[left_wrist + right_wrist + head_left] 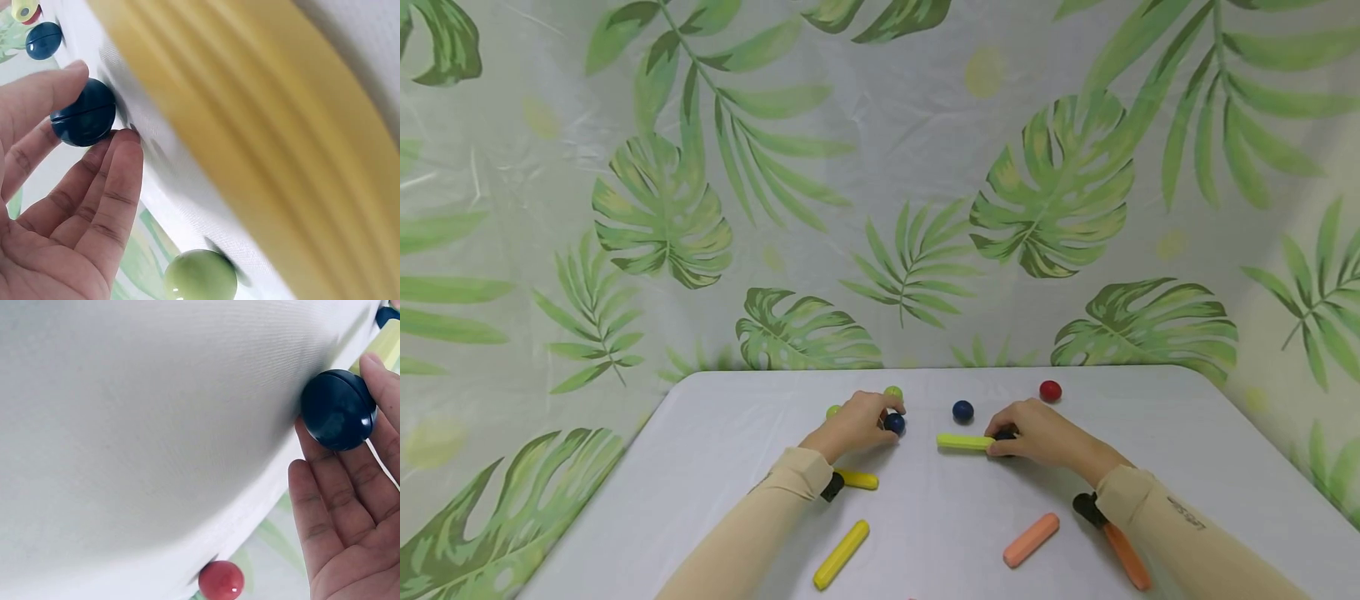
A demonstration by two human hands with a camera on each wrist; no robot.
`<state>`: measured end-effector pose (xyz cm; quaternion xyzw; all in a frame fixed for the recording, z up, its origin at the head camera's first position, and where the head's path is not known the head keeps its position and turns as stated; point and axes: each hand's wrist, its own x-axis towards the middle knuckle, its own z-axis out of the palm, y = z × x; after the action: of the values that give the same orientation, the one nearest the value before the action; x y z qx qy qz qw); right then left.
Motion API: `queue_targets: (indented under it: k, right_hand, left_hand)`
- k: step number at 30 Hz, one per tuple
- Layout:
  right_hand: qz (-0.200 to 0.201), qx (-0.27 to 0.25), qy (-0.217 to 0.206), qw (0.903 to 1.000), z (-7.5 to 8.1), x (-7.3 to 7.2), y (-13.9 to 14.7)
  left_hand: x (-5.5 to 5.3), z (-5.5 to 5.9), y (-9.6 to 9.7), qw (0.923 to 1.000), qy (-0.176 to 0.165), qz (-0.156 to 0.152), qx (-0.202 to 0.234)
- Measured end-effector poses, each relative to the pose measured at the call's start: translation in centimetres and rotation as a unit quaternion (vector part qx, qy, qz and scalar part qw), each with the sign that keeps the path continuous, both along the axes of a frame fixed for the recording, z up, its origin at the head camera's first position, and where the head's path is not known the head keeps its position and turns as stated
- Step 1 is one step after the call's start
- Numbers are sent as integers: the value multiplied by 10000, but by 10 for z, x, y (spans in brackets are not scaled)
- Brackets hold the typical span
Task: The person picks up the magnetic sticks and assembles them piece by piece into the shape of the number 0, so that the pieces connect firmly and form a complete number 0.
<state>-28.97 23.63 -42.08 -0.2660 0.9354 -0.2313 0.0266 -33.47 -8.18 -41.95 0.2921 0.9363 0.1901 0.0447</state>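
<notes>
My left hand (859,423) holds a dark blue ball (84,114) between thumb and fingers, low over the white table. To the right, my right hand (1036,430) grips another dark blue ball (337,409), its thumb on one side and fingers on the other. A yellow-green stick (962,442) lies to the left of that ball, its right end at my right fingertips. Whether stick and ball are joined I cannot tell. Between the hands and farther back sits a third dark blue ball (962,411).
Two green balls (892,391) lie behind my left hand, and a red ball (1050,391) at the back right. Yellow sticks (842,555) are near my left forearm; orange sticks (1032,540) are near the right one. A leaf-patterned curtain (910,167) hangs behind the table (925,508).
</notes>
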Motion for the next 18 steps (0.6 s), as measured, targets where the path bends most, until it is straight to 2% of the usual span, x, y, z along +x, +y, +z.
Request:
queue_targets:
  k: [10, 18]
  right_hand:
    - [78, -5, 77, 9999, -1, -5, -3]
    - [48, 30, 32, 10000, -2, -7, -3]
  left_hand:
    - [0, 1, 2, 9998, -44, -71, 158]
    - [8, 3, 5, 9995, -213, -125, 191]
